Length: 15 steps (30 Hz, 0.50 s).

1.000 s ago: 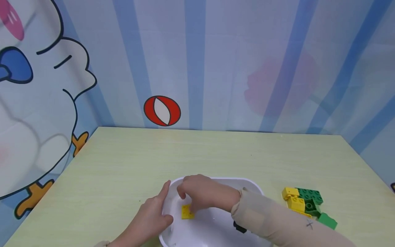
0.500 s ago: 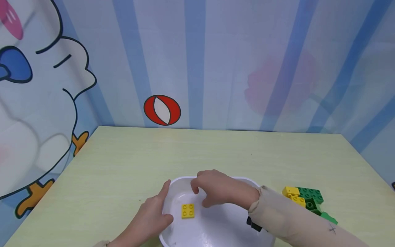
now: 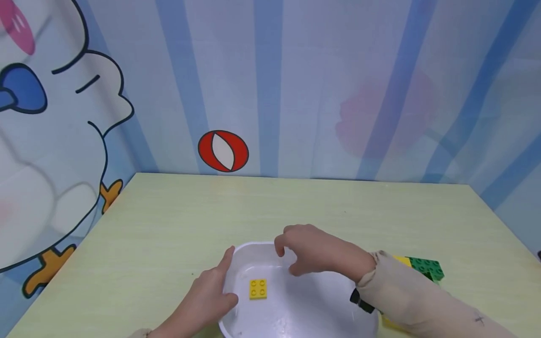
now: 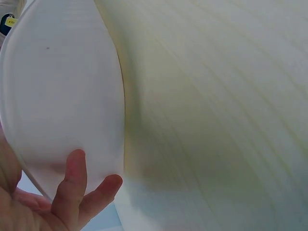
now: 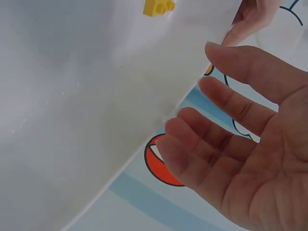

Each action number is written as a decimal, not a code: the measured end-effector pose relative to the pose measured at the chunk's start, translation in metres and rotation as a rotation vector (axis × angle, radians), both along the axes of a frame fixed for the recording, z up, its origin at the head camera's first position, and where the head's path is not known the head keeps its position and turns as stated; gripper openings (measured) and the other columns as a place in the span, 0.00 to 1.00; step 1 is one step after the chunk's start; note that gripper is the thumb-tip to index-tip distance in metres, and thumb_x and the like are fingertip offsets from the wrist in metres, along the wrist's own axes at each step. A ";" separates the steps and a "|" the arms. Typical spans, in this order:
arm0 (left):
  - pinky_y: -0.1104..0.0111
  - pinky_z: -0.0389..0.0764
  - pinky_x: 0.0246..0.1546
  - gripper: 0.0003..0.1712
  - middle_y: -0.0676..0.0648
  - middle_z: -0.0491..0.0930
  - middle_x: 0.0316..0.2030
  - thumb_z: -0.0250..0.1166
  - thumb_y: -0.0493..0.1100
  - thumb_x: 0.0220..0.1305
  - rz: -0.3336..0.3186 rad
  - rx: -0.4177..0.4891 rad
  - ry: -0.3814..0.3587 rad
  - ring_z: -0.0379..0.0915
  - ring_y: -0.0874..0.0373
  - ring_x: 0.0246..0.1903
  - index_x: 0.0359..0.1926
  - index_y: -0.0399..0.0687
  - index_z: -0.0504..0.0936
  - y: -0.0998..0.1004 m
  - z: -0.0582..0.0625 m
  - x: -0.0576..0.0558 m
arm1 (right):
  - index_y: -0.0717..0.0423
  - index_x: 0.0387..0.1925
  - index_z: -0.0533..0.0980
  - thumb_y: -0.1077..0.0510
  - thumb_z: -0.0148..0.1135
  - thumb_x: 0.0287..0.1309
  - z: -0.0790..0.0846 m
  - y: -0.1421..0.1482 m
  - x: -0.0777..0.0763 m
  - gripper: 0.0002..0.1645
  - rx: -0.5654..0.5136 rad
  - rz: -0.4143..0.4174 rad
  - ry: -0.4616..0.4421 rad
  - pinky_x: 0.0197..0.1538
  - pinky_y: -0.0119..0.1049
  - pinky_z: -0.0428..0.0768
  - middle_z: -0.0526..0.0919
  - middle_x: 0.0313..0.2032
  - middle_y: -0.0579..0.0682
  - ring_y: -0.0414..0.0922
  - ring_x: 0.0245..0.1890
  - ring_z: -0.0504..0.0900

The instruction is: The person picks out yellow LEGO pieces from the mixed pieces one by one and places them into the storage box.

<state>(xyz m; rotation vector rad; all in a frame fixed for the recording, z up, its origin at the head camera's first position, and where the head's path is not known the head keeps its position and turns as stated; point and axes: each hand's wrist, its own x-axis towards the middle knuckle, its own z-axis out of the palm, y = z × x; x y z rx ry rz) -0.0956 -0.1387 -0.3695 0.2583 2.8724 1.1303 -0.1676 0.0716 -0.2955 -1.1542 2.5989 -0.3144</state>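
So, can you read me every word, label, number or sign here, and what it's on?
No words or numbers are readable.
Right sleeve: small dark cross-like mark, no clear letters.
Dark object, left wrist view: yellow label, too small to read.
Brick and tub: no lettering visible.

The pale yellow-green tabletop (image 3: 190, 211) extends rearward to a blue-striped fabric backdrop (image 3: 304, 70). A red-and-white ball (image 3: 223, 151) (a flat print, oval in outline) is located on the backdrop, just above the rear table edge. A black-outlined white cartoon figure (image 3: 55, 155) occupies the left side; a faint pink patch (image 3: 384, 115) is positioned right of centre.
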 end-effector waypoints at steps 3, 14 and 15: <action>0.70 0.78 0.20 0.50 0.32 0.75 0.46 0.59 0.32 0.35 -0.001 0.002 0.002 0.69 0.55 0.26 0.64 0.36 0.50 0.000 0.000 0.000 | 0.54 0.32 0.75 0.62 0.64 0.38 0.005 0.006 -0.001 0.13 -0.006 0.008 0.004 0.31 0.38 0.73 0.73 0.29 0.48 0.43 0.27 0.68; 0.71 0.78 0.19 0.49 0.32 0.75 0.46 0.59 0.31 0.36 0.004 -0.002 -0.019 0.69 0.55 0.26 0.65 0.36 0.50 0.000 0.000 -0.001 | 0.53 0.31 0.73 0.63 0.63 0.38 0.014 0.038 -0.004 0.12 -0.056 0.003 0.020 0.32 0.41 0.74 0.72 0.30 0.47 0.45 0.31 0.71; 0.71 0.78 0.19 0.49 0.32 0.75 0.46 0.59 0.32 0.37 0.007 -0.006 -0.021 0.69 0.55 0.26 0.65 0.36 0.50 0.000 0.000 -0.001 | 0.53 0.31 0.73 0.63 0.64 0.39 0.015 0.040 -0.005 0.13 -0.055 -0.005 0.018 0.33 0.42 0.74 0.72 0.30 0.47 0.45 0.32 0.71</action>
